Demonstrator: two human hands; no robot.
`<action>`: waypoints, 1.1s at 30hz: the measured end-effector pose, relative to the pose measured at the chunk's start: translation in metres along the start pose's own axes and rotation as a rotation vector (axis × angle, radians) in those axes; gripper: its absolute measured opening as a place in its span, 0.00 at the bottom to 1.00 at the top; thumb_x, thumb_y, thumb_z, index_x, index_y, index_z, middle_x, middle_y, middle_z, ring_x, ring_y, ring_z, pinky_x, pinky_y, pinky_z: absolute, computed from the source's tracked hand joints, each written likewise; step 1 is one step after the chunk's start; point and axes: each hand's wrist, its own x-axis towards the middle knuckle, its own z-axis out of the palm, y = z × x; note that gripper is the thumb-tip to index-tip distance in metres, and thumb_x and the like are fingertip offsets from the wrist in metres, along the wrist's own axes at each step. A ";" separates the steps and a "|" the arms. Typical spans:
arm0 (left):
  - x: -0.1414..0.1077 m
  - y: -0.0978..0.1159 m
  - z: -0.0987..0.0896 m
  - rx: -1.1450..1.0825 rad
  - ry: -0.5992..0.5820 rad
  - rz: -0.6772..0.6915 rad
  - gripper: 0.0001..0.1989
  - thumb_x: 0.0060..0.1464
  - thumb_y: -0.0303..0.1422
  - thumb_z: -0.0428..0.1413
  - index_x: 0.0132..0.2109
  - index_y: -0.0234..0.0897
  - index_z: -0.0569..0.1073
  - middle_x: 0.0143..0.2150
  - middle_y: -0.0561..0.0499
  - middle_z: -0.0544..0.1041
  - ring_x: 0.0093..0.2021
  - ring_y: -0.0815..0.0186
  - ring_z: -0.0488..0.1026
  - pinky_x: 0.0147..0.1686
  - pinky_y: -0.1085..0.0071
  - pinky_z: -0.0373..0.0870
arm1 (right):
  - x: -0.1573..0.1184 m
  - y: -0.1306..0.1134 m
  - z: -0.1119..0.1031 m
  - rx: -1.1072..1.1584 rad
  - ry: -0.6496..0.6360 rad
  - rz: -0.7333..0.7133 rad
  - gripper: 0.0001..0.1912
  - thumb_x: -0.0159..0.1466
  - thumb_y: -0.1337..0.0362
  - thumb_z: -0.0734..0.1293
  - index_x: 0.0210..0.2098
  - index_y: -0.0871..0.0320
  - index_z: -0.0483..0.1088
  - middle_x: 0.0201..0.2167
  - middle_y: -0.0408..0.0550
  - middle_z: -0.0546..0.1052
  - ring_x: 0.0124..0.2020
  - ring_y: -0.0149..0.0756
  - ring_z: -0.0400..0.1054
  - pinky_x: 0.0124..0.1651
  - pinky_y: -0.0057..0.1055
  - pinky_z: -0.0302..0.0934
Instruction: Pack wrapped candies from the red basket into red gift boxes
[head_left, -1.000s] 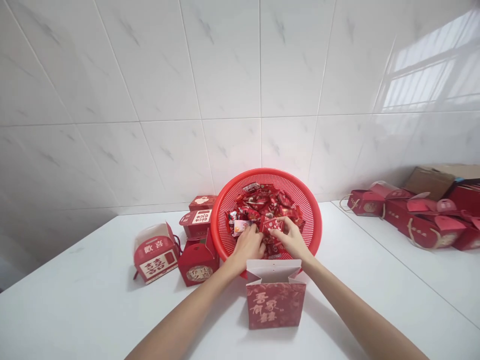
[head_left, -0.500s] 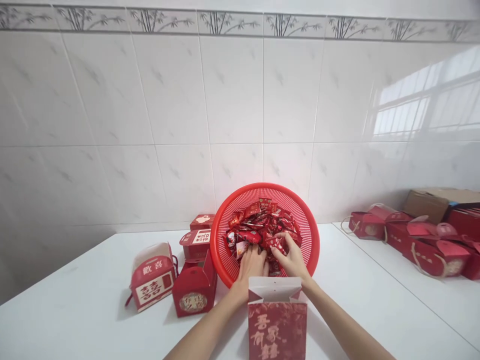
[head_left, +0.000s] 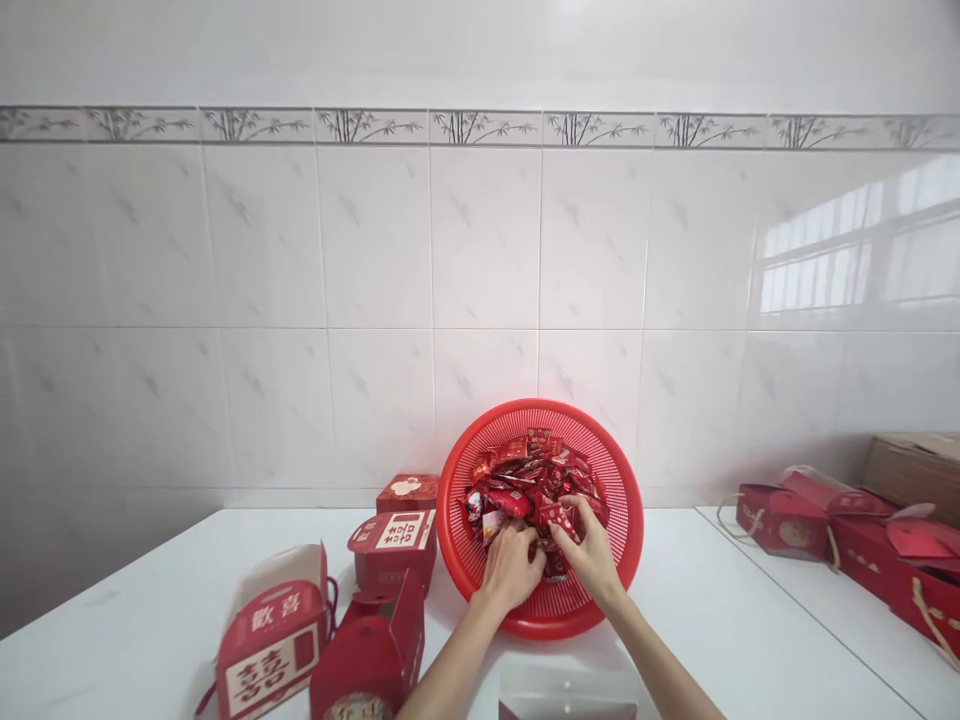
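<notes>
A round red basket (head_left: 448, 470) leans toward me against the tiled wall, with many red-wrapped candies (head_left: 517, 470) inside. My left hand (head_left: 514, 565) reaches into its lower part, fingers bent down among the candies; what they hold, if anything, is hidden. Beside it on the right, my right hand (head_left: 592, 550) pinches a red packet with white dots (head_left: 561, 520) between thumb and fingers. Below my wrists, the white upper flap of an open box (head_left: 568, 690) shows at the bottom edge, the rest of it cut off.
Several red gift boxes (head_left: 394, 548) stand on the white table (head_left: 135, 620) left of the basket, one with its lid raised. More red boxes with rope handles (head_left: 787, 520) lie at the right, near a brown cardboard box (head_left: 911, 465). A tiled wall rises behind.
The view has tilted upward, so the table things sit lower and the near box is mostly out of frame. Both hands remain in the basket, and my right hand still pinches the dotted packet.
</notes>
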 end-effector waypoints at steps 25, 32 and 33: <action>-0.007 0.006 -0.024 -1.383 0.009 -0.358 0.15 0.34 0.36 0.64 0.20 0.36 0.63 0.21 0.58 0.67 0.25 0.72 0.66 0.31 0.74 0.68 | -0.001 -0.042 -0.034 0.683 -0.038 0.577 0.12 0.50 0.57 0.75 0.32 0.55 0.74 0.33 0.47 0.81 0.36 0.41 0.75 0.36 0.34 0.70; -0.023 0.016 -0.029 -1.362 0.065 -0.327 0.19 0.34 0.35 0.63 0.20 0.37 0.58 0.19 0.61 0.59 0.22 0.75 0.59 0.25 0.77 0.59 | -0.026 -0.047 -0.041 0.716 -0.121 0.671 0.15 0.53 0.56 0.73 0.39 0.55 0.75 0.41 0.50 0.82 0.44 0.45 0.78 0.43 0.37 0.73; -0.025 0.016 -0.030 -1.355 0.061 -0.321 0.18 0.35 0.35 0.63 0.20 0.37 0.59 0.19 0.60 0.61 0.23 0.75 0.60 0.26 0.77 0.61 | -0.029 -0.049 -0.041 0.735 -0.119 0.687 0.15 0.53 0.57 0.73 0.38 0.55 0.75 0.41 0.50 0.82 0.43 0.44 0.78 0.43 0.36 0.73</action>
